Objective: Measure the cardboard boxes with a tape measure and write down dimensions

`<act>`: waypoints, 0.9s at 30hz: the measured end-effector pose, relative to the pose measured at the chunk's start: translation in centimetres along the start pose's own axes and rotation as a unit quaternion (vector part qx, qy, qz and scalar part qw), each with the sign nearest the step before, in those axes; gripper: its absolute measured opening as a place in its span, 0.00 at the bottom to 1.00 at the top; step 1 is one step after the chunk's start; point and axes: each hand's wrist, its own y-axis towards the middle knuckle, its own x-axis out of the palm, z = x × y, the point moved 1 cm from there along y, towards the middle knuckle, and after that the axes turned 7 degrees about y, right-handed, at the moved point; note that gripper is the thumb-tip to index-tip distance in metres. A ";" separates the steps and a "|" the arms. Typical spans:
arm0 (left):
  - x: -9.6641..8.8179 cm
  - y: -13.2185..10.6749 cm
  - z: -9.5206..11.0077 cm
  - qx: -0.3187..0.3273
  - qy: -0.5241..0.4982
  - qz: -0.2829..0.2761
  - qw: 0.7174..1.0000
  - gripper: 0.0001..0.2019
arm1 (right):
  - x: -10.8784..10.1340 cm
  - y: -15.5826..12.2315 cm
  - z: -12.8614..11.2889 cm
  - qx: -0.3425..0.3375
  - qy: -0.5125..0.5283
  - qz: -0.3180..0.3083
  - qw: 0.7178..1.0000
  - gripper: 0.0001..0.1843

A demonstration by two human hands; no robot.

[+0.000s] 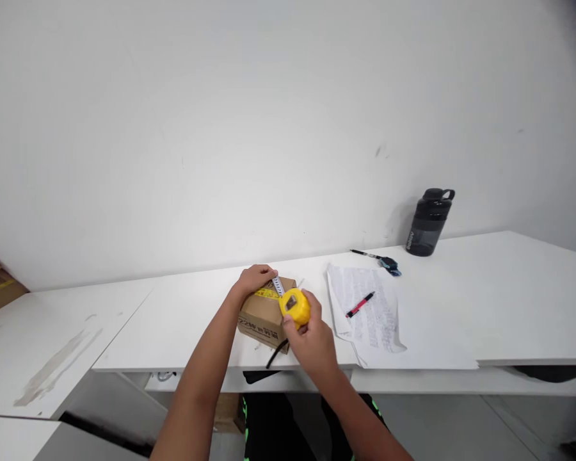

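Note:
A small cardboard box (259, 310) with yellow tape and dark printing rests on the white table near its front edge. My right hand (313, 333) grips a yellow tape measure (295, 306) over the box's right side; a black strap hangs below it. From the case a short length of white blade (279, 286) runs across the box top toward the far side. At the far edge of the box, my left hand (256, 278) is closed with its fingertips at the blade's end, pinching or pressing it there.
Right of the box lie handwritten sheets (365, 342) with a red pen (360, 305) on them. Behind these are a black pen (365, 253) and a crumpled dark item (390, 265). A dark bottle (428, 224) stands by the wall. Another carton (0, 285) sits far left.

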 end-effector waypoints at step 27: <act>-3.9 -5.1 -8.4 -0.087 -0.391 0.069 0.914 0.23 | 8.7 9.9 -2.1 -0.072 0.222 -0.177 0.956 0.35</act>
